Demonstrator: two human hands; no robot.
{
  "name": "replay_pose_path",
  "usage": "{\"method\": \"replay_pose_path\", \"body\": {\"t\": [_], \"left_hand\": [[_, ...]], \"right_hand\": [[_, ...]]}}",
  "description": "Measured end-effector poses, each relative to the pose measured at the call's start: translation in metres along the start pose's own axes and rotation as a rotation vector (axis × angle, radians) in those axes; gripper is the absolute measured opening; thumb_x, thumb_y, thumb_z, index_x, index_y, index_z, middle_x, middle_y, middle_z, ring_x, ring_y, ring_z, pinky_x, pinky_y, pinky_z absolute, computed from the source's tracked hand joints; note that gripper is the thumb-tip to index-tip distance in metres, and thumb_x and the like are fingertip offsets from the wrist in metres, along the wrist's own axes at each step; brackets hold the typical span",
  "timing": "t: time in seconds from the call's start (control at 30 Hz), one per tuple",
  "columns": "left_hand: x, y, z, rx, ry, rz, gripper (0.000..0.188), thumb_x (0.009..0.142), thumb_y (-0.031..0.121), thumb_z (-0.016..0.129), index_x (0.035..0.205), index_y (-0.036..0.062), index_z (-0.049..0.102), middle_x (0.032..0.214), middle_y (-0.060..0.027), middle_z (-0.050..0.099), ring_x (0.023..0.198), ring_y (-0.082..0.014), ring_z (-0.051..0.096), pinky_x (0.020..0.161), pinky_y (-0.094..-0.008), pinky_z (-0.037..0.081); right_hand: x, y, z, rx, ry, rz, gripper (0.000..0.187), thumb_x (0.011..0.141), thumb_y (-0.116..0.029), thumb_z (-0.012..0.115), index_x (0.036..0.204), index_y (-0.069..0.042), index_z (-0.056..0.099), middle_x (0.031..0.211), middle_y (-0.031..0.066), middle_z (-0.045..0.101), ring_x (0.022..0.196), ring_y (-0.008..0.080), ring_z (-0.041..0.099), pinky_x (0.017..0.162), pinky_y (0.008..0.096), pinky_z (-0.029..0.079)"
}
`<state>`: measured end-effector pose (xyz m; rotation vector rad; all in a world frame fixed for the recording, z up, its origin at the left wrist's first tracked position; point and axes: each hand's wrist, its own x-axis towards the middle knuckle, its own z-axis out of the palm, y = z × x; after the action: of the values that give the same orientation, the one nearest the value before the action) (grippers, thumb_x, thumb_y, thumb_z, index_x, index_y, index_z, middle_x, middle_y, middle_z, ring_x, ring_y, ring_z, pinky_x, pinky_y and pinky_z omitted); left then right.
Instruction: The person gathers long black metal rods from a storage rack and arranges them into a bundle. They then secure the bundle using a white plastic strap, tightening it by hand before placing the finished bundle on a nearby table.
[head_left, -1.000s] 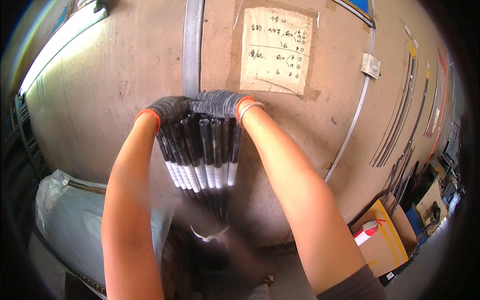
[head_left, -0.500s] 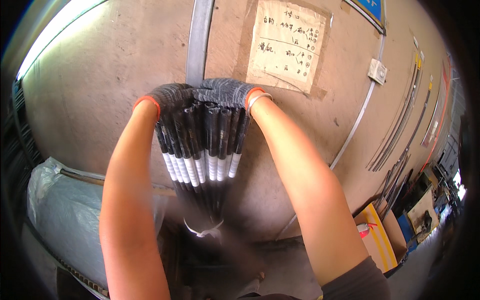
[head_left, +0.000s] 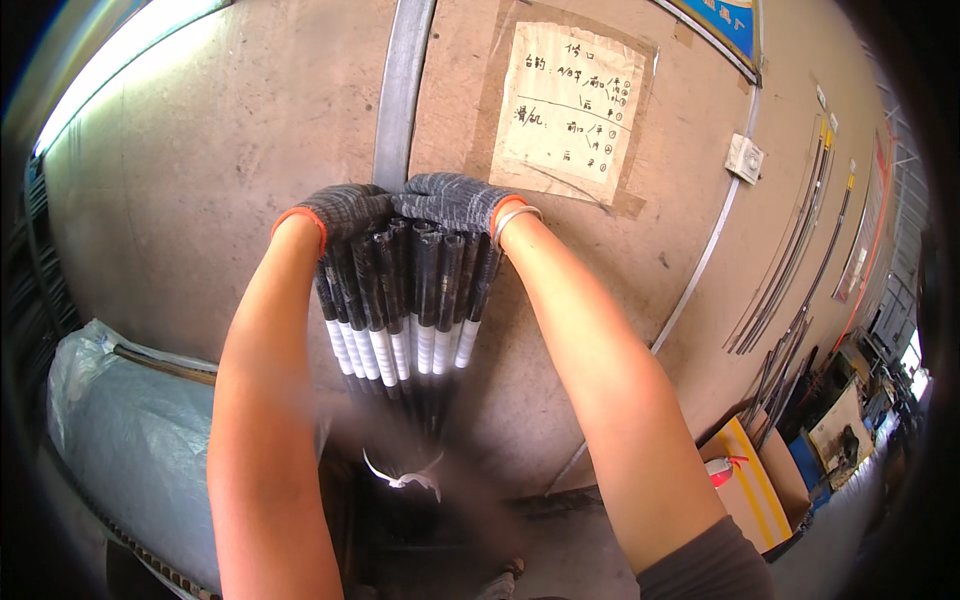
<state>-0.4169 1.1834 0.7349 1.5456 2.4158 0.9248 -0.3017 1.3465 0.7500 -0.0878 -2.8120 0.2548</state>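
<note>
A bundle of black tubes (head_left: pixel 390 280) with white bands leans upright against the board wall ahead of me, open ends at the top. My left hand (head_left: pixel 345 212), in a grey knitted glove with an orange cuff, wraps the bundle's upper left. Around its upper right curls my right hand (head_left: pixel 450 200) in a matching glove. Both hands are closed on the tubes and meet at the back; their fingertips are partly hidden. Lower down, a white strip (head_left: pixel 402 480) shows by the tubes, whose bottom ends are lost in dark shadow.
A handwritten paper sheet (head_left: pixel 565 110) is taped to the wall, right of a grey metal strip (head_left: pixel 402 90). Plastic sheeting (head_left: pixel 130 430) covers something low on the left. Thin rods (head_left: pixel 800 240) hang at the right, above a cardboard box (head_left: pixel 745 480) and a red-and-white object (head_left: pixel 722 470).
Hands and tube tops appear slightly lower in the picture, and the wall has shifted a little with the view. The grip on the tubes looks the same.
</note>
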Motion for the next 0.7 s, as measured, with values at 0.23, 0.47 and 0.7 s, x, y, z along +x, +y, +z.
{"method": "replay_pose_path", "body": {"t": [0.23,0.47,0.7], "left_hand": [[0.007,-0.005,0.001,-0.009,-0.017,0.056,0.046,0.088,0.044,0.043,0.108,0.008,0.064,0.096,-0.0117,0.066,0.083,-0.0238,0.061,0.079,-0.0357,0.047],[0.006,-0.006,0.002,-0.081,-0.041,0.034,0.047,0.088,0.045,0.046,0.111,0.0079,0.063,0.096,-0.0118,0.066,0.084,-0.0239,0.061,0.08,-0.0374,0.046],[-0.006,0.007,-0.005,-0.01,-0.043,0.013,0.047,0.088,0.043,0.048,0.115,0.0074,0.062,0.106,-0.0114,0.065,0.096,-0.0218,0.059,0.089,-0.0343,0.043]], "right_hand": [[0.011,0.014,0.001,-0.294,0.023,-0.392,0.036,0.095,-0.028,0.037,0.115,-0.007,0.06,0.115,0.0178,0.059,0.107,0.0334,0.056,0.093,0.0389,0.043],[0.006,0.006,-0.001,-0.467,0.036,-0.412,0.029,0.091,-0.018,0.041,0.107,-0.005,0.061,0.109,0.0194,0.06,0.103,0.0354,0.057,0.088,0.0401,0.046],[0.017,0.014,0.005,-0.42,0.038,-0.309,0.036,0.093,-0.029,0.038,0.105,-0.005,0.062,0.108,0.0196,0.062,0.103,0.0362,0.057,0.09,0.0413,0.044]]}}
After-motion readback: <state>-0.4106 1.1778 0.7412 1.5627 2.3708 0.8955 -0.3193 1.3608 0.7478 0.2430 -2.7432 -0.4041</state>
